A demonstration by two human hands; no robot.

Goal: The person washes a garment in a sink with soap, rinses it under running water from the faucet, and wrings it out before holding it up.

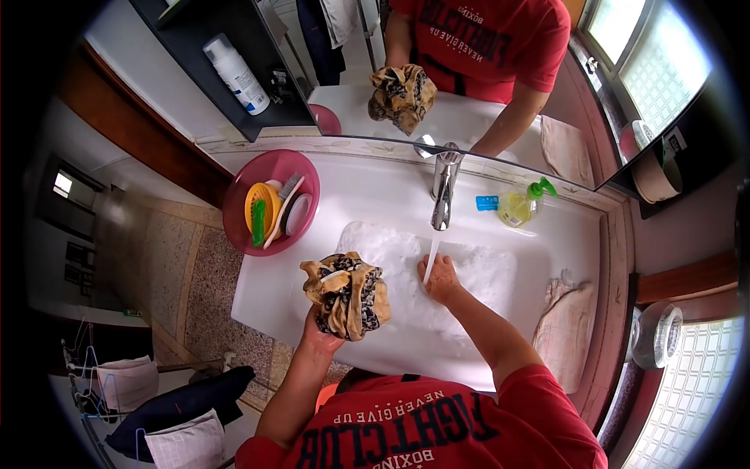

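Observation:
A bunched tan cloth with black patterned patches [348, 301] is held up over the left side of the basin by my left hand [322, 338], whose fingers are mostly hidden beneath it. My right hand [441, 279] is under the stream of running water [432, 258], just at the foam. Its fingers are loosely spread and hold nothing that I can see. Above it stands the chrome faucet [445, 187]. White suds [484, 270] cover much of the water in the white sink [570, 242].
A pink basin [305, 168] with brushes and a yellow container sits at the counter's left corner. Behind the sink are a pump soap bottle [517, 207] and a blue packet [487, 203]. A beige cloth [562, 328] lies at the right edge. The mirror [351, 62] rises behind the faucet.

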